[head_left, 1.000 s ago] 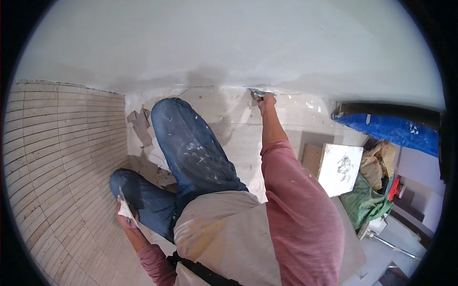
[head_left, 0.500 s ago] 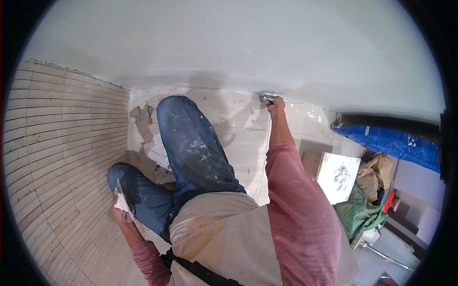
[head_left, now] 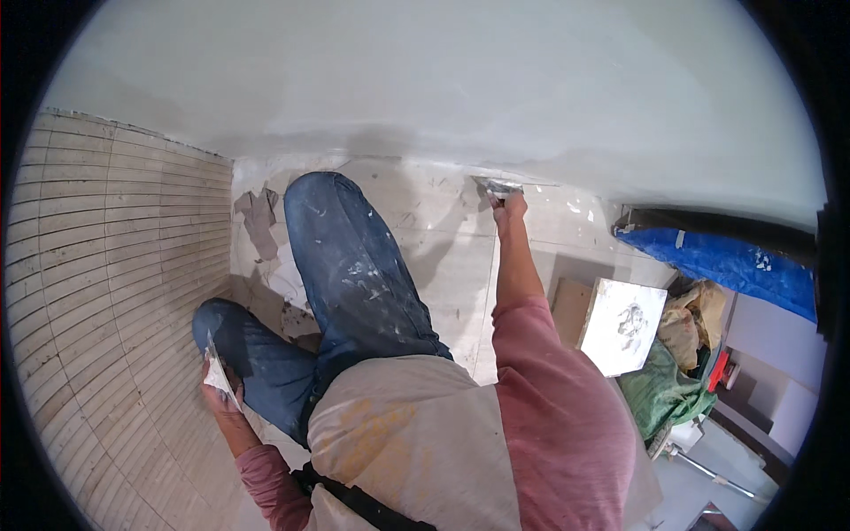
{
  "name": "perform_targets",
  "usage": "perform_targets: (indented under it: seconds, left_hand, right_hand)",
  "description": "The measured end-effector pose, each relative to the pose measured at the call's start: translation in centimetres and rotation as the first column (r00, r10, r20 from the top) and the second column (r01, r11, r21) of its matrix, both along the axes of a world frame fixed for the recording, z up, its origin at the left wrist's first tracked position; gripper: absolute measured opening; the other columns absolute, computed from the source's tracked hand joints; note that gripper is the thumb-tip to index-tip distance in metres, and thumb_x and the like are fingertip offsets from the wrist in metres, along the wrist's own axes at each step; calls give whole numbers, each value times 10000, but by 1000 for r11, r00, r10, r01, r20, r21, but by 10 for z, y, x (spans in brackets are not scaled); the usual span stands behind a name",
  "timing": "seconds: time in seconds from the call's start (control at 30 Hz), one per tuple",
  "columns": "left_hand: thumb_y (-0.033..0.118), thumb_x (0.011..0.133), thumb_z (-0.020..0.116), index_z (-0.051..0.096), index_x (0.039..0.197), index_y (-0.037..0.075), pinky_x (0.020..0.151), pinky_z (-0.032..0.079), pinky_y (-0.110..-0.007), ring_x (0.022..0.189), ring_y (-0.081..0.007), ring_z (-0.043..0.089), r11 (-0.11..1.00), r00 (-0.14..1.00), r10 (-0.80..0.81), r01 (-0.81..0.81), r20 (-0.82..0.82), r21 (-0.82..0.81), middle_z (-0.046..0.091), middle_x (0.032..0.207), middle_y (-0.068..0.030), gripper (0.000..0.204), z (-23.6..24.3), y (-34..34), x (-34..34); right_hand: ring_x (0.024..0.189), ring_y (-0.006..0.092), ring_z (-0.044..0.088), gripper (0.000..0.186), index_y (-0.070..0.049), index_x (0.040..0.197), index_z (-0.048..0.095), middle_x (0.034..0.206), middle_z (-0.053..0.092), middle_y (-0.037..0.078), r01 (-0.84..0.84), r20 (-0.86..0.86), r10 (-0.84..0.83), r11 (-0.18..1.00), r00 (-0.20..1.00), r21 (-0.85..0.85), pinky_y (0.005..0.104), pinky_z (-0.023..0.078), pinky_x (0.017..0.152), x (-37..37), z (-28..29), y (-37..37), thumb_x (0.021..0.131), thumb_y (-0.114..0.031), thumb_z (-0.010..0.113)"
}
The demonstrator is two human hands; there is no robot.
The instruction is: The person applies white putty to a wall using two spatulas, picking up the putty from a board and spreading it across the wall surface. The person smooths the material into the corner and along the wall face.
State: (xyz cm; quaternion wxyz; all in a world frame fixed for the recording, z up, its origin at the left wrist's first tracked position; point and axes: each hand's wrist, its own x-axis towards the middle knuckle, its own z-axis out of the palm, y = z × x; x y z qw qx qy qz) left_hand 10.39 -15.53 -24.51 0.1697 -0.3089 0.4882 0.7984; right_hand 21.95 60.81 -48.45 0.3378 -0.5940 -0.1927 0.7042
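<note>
My right hand (head_left: 508, 209) reaches forward to the foot of the pale plastered wall (head_left: 460, 84). It is closed on a putty knife (head_left: 502, 188), whose wide metal blade lies low, close to the line where wall and floor meet. At the left, beside my bent knee, my left hand (head_left: 216, 400) is closed round a second flat blade, a filling knife (head_left: 217, 375) with white putty on it. Its handle is hidden by the fingers. My jeans (head_left: 354, 257) carry white smears.
Ribbed beige tiles (head_left: 115, 265) cover the left wall. Torn paper (head_left: 258, 221) lies on the floor by my knee. At the right are a white smeared board (head_left: 624, 326), a blue sheet (head_left: 708, 261), a green sack (head_left: 664, 389) and a metal pole (head_left: 722, 480).
My right hand has drawn back slightly from the wall's foot, and the knife's blade now shows broader. The left hand has shifted a little to the left with its blade.
</note>
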Motion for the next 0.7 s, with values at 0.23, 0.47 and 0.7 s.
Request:
perform_targets:
  seconds: [0.23, 0.47, 0.7]
  left_hand:
    - [233, 1081, 428, 657, 1105, 78, 391, 454, -238, 483, -116, 581, 999, 999, -53, 53, -7, 8, 704, 825, -12, 277, 4, -5, 3]
    - [235, 1080, 468, 655, 1048, 97, 395, 462, -233, 491, -101, 597, 993, 997, -78, 80, -30, 83, 699, 790, -6, 234, -1, -4, 2]
    - [228, 1074, 504, 630, 974, 114, 393, 473, -258, 471, -118, 569, 969, 995, -80, 90, -52, 228, 656, 716, -7, 198, 3, 1, -3]
  right_hand:
    - [948, 348, 696, 269, -77, 1273, 590, 1187, 661, 162, -51, -7, 51, 995, 999, -90, 440, 660, 643, -49, -9, -3, 1044, -121, 455]
    - [980, 342, 672, 288, -86, 1315, 554, 1251, 629, 154, -41, -17, 39, 990, 999, -135, 439, 639, 623, -72, -13, 8, 1061, -174, 450]
    - [1010, 370, 627, 311, -51, 1299, 543, 1231, 590, 161, 8, -128, -18, 997, 992, -79, 548, 599, 798, -67, 47, 13, 1014, -79, 422]
